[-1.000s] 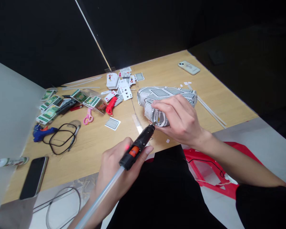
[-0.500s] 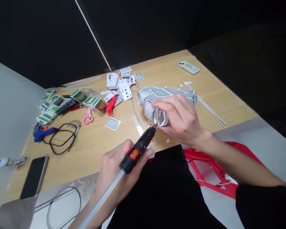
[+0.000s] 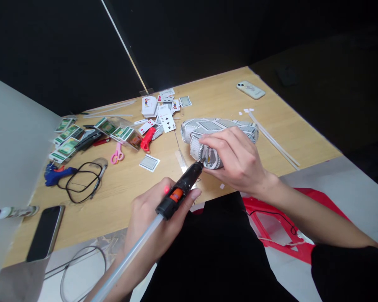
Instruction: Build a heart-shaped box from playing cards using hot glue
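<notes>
My left hand (image 3: pixel 151 218) is closed round a black glue gun (image 3: pixel 180 191) with an orange band and a clear glue stick trailing out its back. The nozzle touches the near end of a model built from grey-backed playing cards (image 3: pixel 214 128) lying on the wooden table (image 3: pixel 271 100). On that near end rests my right hand (image 3: pixel 239 159), fingers curled and pinching a card part beside the nozzle.
Loose playing cards (image 3: pixel 164 111), card boxes (image 3: pixel 66 142), pink scissors (image 3: pixel 116 154), a red tool (image 3: pixel 146 139), a blue glue gun (image 3: pixel 55 174) with a black cord, a dark phone (image 3: pixel 44 233) and a white phone (image 3: pixel 250 89) lie around. A red stool (image 3: pixel 277 222) stands below right.
The glue gun's nozzle dipped slightly away from the model's end and has come back up against it. My right hand has kept its hold with small finger shifts.
</notes>
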Available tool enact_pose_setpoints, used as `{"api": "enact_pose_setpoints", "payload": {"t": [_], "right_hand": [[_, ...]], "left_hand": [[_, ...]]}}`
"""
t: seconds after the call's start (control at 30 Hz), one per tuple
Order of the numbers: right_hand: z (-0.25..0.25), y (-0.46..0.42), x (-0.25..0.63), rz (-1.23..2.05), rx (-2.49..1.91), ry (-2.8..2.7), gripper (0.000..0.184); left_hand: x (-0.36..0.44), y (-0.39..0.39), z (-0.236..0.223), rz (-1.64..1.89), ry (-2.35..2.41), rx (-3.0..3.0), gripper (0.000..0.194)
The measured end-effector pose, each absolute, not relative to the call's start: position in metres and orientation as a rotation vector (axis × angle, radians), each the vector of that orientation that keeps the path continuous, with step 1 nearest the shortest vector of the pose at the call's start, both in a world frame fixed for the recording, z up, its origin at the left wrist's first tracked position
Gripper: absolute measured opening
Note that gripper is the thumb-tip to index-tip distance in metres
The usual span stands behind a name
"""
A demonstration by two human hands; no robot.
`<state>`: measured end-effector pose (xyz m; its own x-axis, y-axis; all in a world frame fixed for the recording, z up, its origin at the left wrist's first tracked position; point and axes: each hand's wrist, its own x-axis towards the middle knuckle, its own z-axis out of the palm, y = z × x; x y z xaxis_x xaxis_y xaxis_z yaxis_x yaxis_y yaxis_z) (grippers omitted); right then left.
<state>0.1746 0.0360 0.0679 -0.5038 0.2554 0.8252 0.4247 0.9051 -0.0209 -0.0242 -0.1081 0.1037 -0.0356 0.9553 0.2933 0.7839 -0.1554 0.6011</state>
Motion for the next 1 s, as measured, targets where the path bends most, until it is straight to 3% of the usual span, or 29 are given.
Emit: {"api": "enact_pose_setpoints", "payload": {"t": [0.63, 1.0], "right_hand": [[0.0694, 0.0316, 0.1732, -0.106, -0.498, -2.155, 0.034], [0.0690, 0.0340, 0.1737, -0.124, -0.491, -2.157, 0.036]], "left_hand": [[-0.0256, -0.1001, 0.1110, 1.056, 1.840, 2.119, 0.033], [-0.0248, -0.1041, 0.1057, 1.013, 1.846, 2.030, 0.041]]}}
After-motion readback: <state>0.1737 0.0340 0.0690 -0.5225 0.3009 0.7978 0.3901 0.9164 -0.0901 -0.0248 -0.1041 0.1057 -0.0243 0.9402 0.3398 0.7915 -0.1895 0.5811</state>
